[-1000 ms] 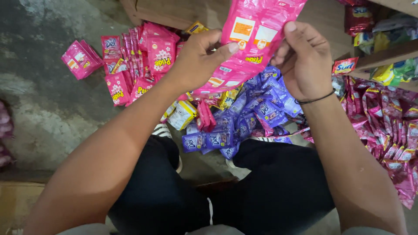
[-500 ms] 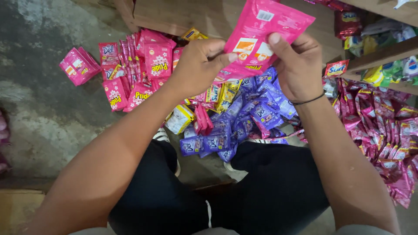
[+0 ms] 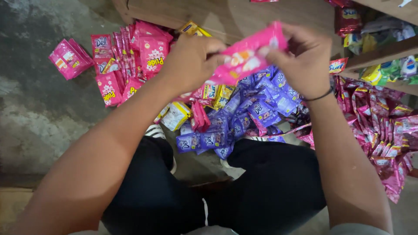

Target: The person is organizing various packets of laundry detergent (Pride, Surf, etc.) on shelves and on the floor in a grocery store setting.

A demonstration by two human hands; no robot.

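Rough grey concrete floor (image 3: 39, 113) is stretching across the left, stained and patchy, with a wooden board (image 3: 226, 13) lying along the top edge. A small pink packet bundle (image 3: 69, 58) is sitting apart on the far left, and just beside it a heap of pink sachets (image 3: 130, 61) is spreading over the floor. Moving in, the left hand (image 3: 191, 61) is pinching its grip onto the near end of a pink sachet strip (image 3: 248, 54), held up above a pile of purple sachets (image 3: 244, 117). The right hand (image 3: 305, 58) is clamping its grip on the strip's other end. Further right, dark pink sachets (image 3: 383, 130) are piling up below wooden shelves (image 3: 383, 52) holding mixed packets.
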